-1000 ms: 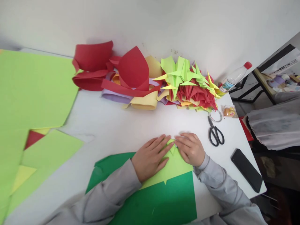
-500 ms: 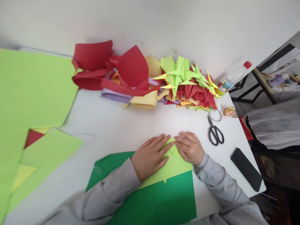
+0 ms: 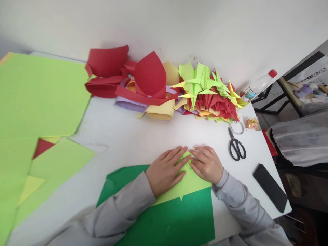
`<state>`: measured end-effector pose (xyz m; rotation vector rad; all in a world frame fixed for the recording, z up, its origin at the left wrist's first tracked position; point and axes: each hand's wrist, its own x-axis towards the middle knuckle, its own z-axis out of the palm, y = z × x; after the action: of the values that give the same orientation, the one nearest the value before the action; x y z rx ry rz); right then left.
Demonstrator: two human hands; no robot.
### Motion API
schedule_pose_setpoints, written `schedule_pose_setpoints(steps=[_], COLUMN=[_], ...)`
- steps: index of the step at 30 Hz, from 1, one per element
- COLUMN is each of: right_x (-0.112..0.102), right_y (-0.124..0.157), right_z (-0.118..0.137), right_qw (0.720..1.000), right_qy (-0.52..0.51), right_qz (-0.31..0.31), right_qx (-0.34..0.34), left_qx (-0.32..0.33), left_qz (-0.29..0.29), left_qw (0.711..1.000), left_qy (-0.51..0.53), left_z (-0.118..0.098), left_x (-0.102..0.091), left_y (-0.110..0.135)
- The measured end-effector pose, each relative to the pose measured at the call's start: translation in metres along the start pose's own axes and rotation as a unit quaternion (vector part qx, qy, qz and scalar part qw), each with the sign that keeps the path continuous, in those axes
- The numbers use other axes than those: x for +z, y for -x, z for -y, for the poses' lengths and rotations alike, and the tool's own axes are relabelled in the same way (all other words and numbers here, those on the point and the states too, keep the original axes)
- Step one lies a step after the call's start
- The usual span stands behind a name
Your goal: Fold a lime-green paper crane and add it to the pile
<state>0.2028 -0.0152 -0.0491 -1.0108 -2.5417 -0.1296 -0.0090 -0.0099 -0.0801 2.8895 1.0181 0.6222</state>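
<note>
A folded light green paper (image 3: pixel 188 182) lies on a dark green sheet (image 3: pixel 176 218) near the table's front edge. My left hand (image 3: pixel 166 171) lies flat on the folded paper with its fingers stretched toward the top corner. My right hand (image 3: pixel 206 164) rests on the paper's right side, fingers bent and pressing down near that same corner. The fingertips of both hands nearly meet at the paper's point. Grey sleeves cover both forearms.
Black scissors (image 3: pixel 237 147), a tape ring (image 3: pixel 236 127) and a black phone (image 3: pixel 270 192) lie to the right. Folded paper shapes (image 3: pixel 207 94) and curled red and yellow scraps (image 3: pixel 143 83) line the wall. Large lime sheets (image 3: pixel 38 99) cover the left. A bottle (image 3: pixel 257 85) stands at the far right corner.
My right hand has slid slightly left along the paper's edge toward the left hand. The view has shifted a little; the left hand stays put.
</note>
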Motion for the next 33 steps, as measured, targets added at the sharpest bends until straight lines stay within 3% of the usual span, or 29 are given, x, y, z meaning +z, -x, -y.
schedule_pose_setpoints(steps=[8, 33], right_x=[0.0017, 0.0032], right_y=[-0.0012, -0.0027], right_z=[0.0037, 0.0054], right_qw=[1.0, 1.0], right_qy=[-0.001, -0.014], right_qz=[0.001, -0.024], right_qx=[-0.002, -0.008], left_qx=[-0.068, -0.107], left_qz=[-0.021, -0.026], left_qw=[0.997, 0.994], left_qy=[0.002, -0.001], left_z=[-0.0012, -0.0008], left_x=[-0.0012, -0.0036], left_y=[0.003, 0.0024])
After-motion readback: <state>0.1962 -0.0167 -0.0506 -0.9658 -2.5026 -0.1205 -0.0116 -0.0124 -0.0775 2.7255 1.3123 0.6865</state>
